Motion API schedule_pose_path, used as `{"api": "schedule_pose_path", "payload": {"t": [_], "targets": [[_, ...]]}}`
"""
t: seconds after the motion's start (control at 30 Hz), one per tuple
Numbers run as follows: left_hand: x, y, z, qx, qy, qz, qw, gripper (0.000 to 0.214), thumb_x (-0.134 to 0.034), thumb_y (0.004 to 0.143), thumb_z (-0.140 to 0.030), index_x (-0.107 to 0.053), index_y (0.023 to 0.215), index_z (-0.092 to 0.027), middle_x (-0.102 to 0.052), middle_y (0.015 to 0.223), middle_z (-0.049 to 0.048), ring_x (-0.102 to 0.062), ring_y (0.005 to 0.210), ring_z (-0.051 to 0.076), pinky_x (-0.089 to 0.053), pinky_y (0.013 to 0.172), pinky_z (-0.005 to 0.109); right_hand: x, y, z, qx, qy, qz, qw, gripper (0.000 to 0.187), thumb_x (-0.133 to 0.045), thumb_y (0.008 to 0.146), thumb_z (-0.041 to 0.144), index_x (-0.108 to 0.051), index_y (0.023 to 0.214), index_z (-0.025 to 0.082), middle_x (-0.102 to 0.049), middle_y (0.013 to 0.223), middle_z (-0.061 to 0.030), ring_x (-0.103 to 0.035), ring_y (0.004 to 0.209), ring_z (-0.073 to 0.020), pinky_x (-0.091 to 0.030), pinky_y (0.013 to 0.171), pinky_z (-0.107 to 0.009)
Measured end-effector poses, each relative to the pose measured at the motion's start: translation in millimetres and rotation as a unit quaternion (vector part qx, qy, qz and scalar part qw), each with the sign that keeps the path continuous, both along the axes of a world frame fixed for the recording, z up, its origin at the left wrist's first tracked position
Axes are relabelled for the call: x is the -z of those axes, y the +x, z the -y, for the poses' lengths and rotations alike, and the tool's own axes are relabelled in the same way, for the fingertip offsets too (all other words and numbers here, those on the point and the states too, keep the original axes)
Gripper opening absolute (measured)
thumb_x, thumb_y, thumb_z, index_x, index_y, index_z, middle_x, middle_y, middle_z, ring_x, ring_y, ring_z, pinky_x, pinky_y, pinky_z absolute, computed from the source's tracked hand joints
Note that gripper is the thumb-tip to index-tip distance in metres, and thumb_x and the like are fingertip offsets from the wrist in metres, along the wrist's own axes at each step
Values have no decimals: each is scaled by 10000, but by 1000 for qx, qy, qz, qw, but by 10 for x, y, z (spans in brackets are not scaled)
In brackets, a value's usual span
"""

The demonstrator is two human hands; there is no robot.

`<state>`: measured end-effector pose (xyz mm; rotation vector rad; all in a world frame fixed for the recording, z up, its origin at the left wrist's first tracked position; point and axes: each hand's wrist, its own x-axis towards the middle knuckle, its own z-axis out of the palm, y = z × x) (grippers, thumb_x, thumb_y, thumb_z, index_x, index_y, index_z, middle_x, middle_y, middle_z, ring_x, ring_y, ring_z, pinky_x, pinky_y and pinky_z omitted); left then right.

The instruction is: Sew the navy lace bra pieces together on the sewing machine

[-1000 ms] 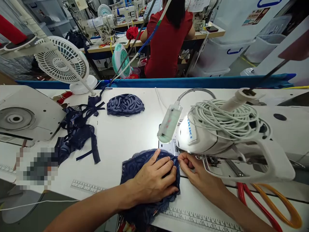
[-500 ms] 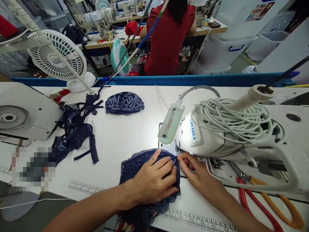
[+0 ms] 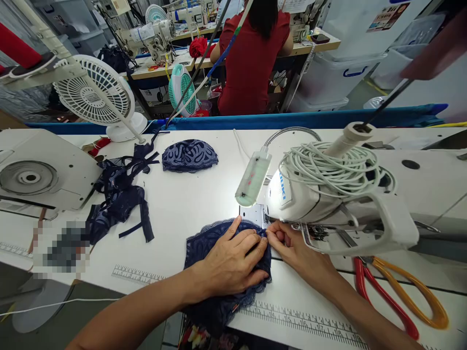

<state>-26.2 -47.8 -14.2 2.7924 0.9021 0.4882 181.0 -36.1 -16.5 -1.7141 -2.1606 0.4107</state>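
Note:
A dark navy lace garment piece (image 3: 228, 304) with a scalloped edge lies at the front of the sewing machine (image 3: 310, 189), part of it hanging over the table edge. My left hand (image 3: 233, 260) rests flat on it, fingers spread. At its upper right corner, close to the needle area, my right hand (image 3: 286, 243) pinches the fabric edge between thumb and fingers. The machine head and lamp partly cover the stitching spot, so the needle and presser foot are hard to make out.
Right of my right forearm lie red-handled scissors (image 3: 386, 301) and orange-handled scissors (image 3: 416, 287). A patterned navy cup (image 3: 189, 155) and a heap of navy straps and lace (image 3: 122, 199) are on the table. Beyond stand a white fan (image 3: 95, 92) and a seated person in red (image 3: 251, 63).
The camera view has shifted a little, so the machine appears farther left. Both hands keep nearly the same place on the navy lace garment piece.

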Motion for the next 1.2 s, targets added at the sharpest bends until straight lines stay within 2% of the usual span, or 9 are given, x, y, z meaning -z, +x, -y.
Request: {"api": "schedule_pose_path", "payload": {"t": [0.07, 0.13, 0.23, 0.33, 0.43, 0.53, 0.8, 1.03, 1.2], "targets": [[-14, 11, -4, 3, 11, -8, 1000, 527, -468, 963, -433, -493, 1325, -51, -631, 1165, 133, -544, 1207, 259, -117, 1224, 574, -9, -27, -25, 9, -20, -12, 1000, 302, -461, 931, 420, -641, 753, 255, -656, 608, 28, -624, 570, -144, -473, 504, -233], [-24, 18, -6, 4, 25, -12, 1000, 530, -468, 962, -433, -497, 1322, -45, -627, 1177, 128, -541, 1207, 258, -92, 1228, 573, 25, -19, -25, 6, 7, 8, 1000, 309, -437, 941, 370, -651, 760, 241, -659, 610, 11, -626, 582, -156, -459, 498, -246], [-34, 22, -4, 1, 36, -14, 999, 530, -465, 964, -434, -496, 1330, -52, -631, 1176, 121, -545, 1201, 254, -78, 1228, 573, 105, 67, 40, -28, 65, 42, 997, 369, -347, 962, 266, -709, 905, 218, -721, 760, -45, -630, 623, -167, -443, 505, -269], [-38, 23, 0, -3, 33, -16, 999, 512, -446, 971, -427, -502, 1329, -64, -641, 1158, 123, -559, 1188, 250, -85, 1225, 575, 153, 177, 138, -81, 95, 48, 991, 392, -350, 958, 188, -716, 1090, 235, -747, 960, -62, -648, 700, -154, -428, 519, -258], [-30, 30, 4, -4, 34, -13, 999, 497, -431, 975, -416, -510, 1321, -68, -645, 1155, 126, -567, 1185, 247, -87, 1225, 574, 167, 227, 200, -133, 139, 70, 979, 401, -403, 950, 173, -659, 1245, 260, -742, 1004, -55, -644, 721, -143, -414, 516, -245], [-17, 35, 12, -11, 41, -13, 999, 485, -436, 971, -393, -506, 1326, -69, -631, 1204, 132, -558, 1204, 251, -68, 1222, 584, 174, 219, 214, -138, 159, 86, 974, 417, -432, 947, 187, -617, 1308, 283, -730, 1044, -40, -607, 653, -118, -403, 503, -241], [1, 3, 46, -20, 17, -13, 1000, 518, -445, 971, -416, -454, 1381, -100, -599, 1304, 129, -514, 1273, 251, -5, 1208, 615, 101, 223, 194, -136, 170, 127, 968, 411, -406, 953, 188, -648, 1273, 275, -729, 803, -39, -601, 623, -132, -425, 559, -241], [14, 9, 43, -19, 24, -20, 999, 523, -460, 958, -404, -456, 1383, -99, -614, 1282, 140, -527, 1258, 265, -65, 1208, 618, 36, 289, 176, -139, 172, 116, 968, 388, -403, 944, 181, -675, 1206, 271, -713, 842, -46, -536, 581, -125, -384, 526, -250], [19, 8, 37, -21, 29, -16, 999, 515, -460, 957, -395, -466, 1379, -100, -617, 1280, 139, -526, 1259, 265, -62, 1211, 614, 81, 257, 193, -148, 208, 150, 955, 445, -418, 921, 123, -623, 1283, 282, -696, 805, -32, -518, 578, -133, -388, 531, -246]]}}
